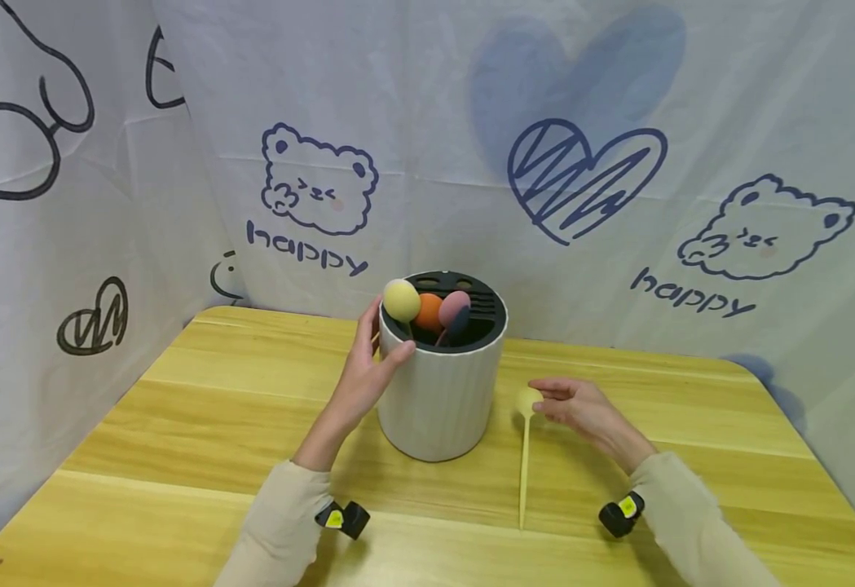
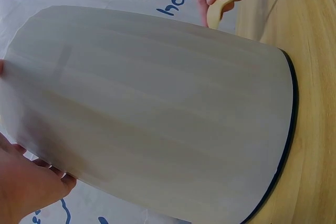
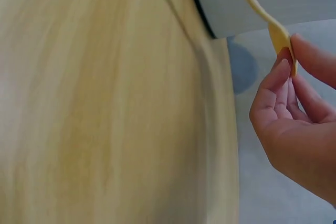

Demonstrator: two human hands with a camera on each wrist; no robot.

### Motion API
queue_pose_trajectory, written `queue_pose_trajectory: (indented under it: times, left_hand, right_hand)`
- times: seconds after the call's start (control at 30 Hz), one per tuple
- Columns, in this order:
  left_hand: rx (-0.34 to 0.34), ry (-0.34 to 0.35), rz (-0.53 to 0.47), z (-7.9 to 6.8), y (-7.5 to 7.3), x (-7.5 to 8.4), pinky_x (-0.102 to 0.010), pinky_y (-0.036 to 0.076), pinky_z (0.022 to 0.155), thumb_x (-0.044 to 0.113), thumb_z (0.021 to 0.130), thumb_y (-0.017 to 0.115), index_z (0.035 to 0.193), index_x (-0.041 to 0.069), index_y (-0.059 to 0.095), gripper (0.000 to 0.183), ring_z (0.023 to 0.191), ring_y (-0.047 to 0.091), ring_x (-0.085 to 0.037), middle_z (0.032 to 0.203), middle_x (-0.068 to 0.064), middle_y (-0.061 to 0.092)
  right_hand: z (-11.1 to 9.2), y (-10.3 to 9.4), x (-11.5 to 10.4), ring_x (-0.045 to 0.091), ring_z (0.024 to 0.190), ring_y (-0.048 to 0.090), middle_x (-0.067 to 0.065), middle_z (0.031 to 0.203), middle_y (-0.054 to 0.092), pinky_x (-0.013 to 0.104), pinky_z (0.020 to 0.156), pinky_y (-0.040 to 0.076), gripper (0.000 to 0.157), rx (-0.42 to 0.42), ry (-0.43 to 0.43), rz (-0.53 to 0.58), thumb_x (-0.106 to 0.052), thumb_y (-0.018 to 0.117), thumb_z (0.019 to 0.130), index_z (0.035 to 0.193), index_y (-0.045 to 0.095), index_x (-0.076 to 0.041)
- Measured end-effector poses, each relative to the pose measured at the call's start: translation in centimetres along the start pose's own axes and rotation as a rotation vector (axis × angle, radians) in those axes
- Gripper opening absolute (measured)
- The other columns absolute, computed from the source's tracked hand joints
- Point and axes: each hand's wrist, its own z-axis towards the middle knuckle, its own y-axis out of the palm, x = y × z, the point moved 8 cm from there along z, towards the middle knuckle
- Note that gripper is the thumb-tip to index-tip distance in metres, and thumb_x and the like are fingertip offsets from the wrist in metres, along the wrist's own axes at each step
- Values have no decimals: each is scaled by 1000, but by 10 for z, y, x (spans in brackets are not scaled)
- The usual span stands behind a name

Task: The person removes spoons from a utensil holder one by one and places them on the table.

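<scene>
In the head view a white ribbed utensil holder (image 1: 438, 408) with a black slotted top stands upright on the table. My left hand (image 1: 368, 367) grips its upper left side, thumb near the rim and fingers around the far side. To the right of the holder, my right hand (image 1: 581, 412) pinches a yellow spoon (image 1: 524, 469) by its bowl, handle pointing down. The right wrist view shows thumb and fingers on the spoon's bowl (image 3: 281, 38). From the holder rise a pale yellow utensil head (image 1: 401, 301), an orange one (image 1: 429, 312), a pink one (image 1: 454, 306) and a dark one (image 1: 459, 320).
The wooden table (image 1: 200, 416) ends at a back edge just behind the holder. A white cloth (image 1: 442, 204) with printed bears and hearts hangs behind and to the left. Each wrist wears a small black camera (image 1: 621, 515).
</scene>
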Motion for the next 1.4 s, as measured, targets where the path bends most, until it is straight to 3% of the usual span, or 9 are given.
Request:
queue_pose_trajectory:
  times: [0.27, 0.53, 0.83, 1.4]
  left_hand:
    - [7, 4, -1, -3, 1, 2, -49, 15, 115, 35, 87, 57, 155, 9, 11, 86, 144, 16, -28, 159, -13, 12]
    - [1, -4, -6, -3, 2, 1, -49, 14, 115, 35, 88, 56, 155, 10, 11, 85, 144, 15, -28, 160, -12, 11]
    - [5, -2, -1, -3, 1, 2, -49, 14, 115, 34, 88, 56, 155, 10, 11, 84, 144, 16, -29, 159, -12, 11]
    - [0, -14, 3, 3, 0, 0, -49, 15, 115, 35, 89, 56, 155, 10, 11, 84, 144, 16, -29, 159, -12, 12]
  right_hand:
    - [1, 4, 6, 23, 109, 58, 25, 131, 55, 31, 88, 51, 48, -28, -53, -200, -12, 67, 90, 131, 53, 9]
    - [3, 4, 14, 19, 98, 63, 21, 117, 64, 29, 81, 53, 43, 28, -53, -260, -12, 68, 90, 127, 58, 9]
    - [5, 5, 18, 19, 94, 62, 17, 114, 66, 32, 81, 53, 40, 39, -44, -359, -15, 68, 90, 124, 62, 5]
    - [8, 8, 18, 17, 84, 58, 11, 106, 65, 30, 70, 51, 39, 10, -34, -416, -15, 68, 90, 122, 62, 6]
